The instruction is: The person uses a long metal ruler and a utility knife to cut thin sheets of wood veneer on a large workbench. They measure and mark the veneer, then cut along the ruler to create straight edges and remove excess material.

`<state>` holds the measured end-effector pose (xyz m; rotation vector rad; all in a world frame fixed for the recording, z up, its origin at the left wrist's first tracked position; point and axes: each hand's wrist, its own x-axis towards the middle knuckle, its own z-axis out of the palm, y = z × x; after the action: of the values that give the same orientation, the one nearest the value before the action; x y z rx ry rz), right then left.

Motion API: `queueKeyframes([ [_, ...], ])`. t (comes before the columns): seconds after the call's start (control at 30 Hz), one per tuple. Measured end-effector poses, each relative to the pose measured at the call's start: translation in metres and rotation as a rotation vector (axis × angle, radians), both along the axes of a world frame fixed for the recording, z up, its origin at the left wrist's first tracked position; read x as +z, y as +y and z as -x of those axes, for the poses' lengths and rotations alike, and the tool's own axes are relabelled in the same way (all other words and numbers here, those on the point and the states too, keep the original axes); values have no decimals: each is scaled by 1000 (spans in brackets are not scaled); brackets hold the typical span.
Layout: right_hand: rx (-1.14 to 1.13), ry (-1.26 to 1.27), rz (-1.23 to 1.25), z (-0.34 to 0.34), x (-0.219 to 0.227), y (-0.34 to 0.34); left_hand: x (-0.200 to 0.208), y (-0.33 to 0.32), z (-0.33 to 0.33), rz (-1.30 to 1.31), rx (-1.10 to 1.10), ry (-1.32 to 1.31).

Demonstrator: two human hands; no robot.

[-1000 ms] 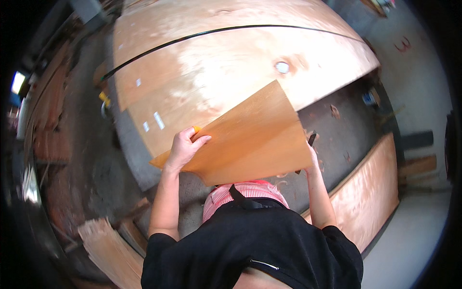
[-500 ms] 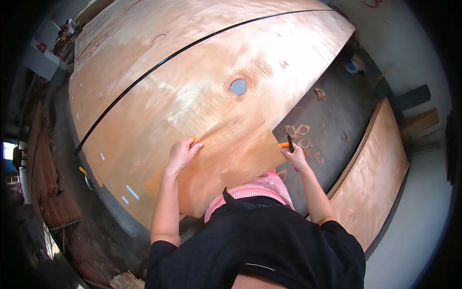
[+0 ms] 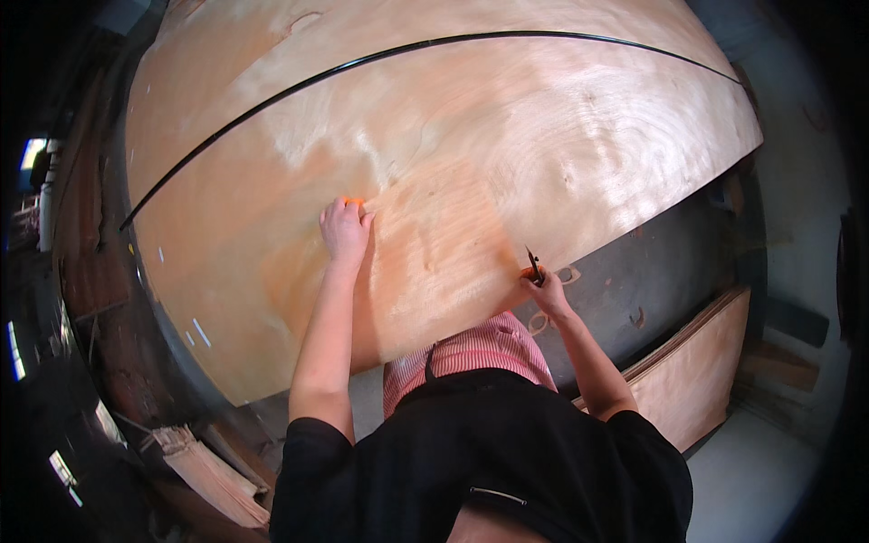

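Note:
A small rectangular sheet of thin wood veneer (image 3: 425,271) lies over a much larger veneer sheet (image 3: 588,172) in front of me. My left hand (image 3: 346,233) is closed at the small sheet's left edge, thumb toward the sheet; something orange (image 3: 353,202) shows at its fingertips. At the small sheet's right side, my right hand (image 3: 547,293) is closed around a slim dark pointed hand tool (image 3: 534,263), whose tip sticks up. Another orange bit (image 3: 530,272) shows by those fingers. Whether the right fingers also grip the sheet is hidden.
A long black strip (image 3: 425,42) crosses the large sheet beyond my hands. Ring-shaped wood offcuts (image 3: 568,275) lie on the dark surface (image 3: 652,267) at right. A stack of veneer (image 3: 688,371) stands at lower right; broken wood strips (image 3: 213,475) lie at lower left.
Both hands have carried the small sheet forward, and it now lies flatter on the large one. The round hole in the large sheet is no longer in sight. My view has shifted.

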<state>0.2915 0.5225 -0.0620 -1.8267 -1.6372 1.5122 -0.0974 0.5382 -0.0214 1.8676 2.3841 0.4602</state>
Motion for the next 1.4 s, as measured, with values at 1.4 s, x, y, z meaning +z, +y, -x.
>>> queueKeyframes([
  [1.4, 1588, -467, -383, 112, 13, 132, -43, -20, -45, -167, 405, -85],
])
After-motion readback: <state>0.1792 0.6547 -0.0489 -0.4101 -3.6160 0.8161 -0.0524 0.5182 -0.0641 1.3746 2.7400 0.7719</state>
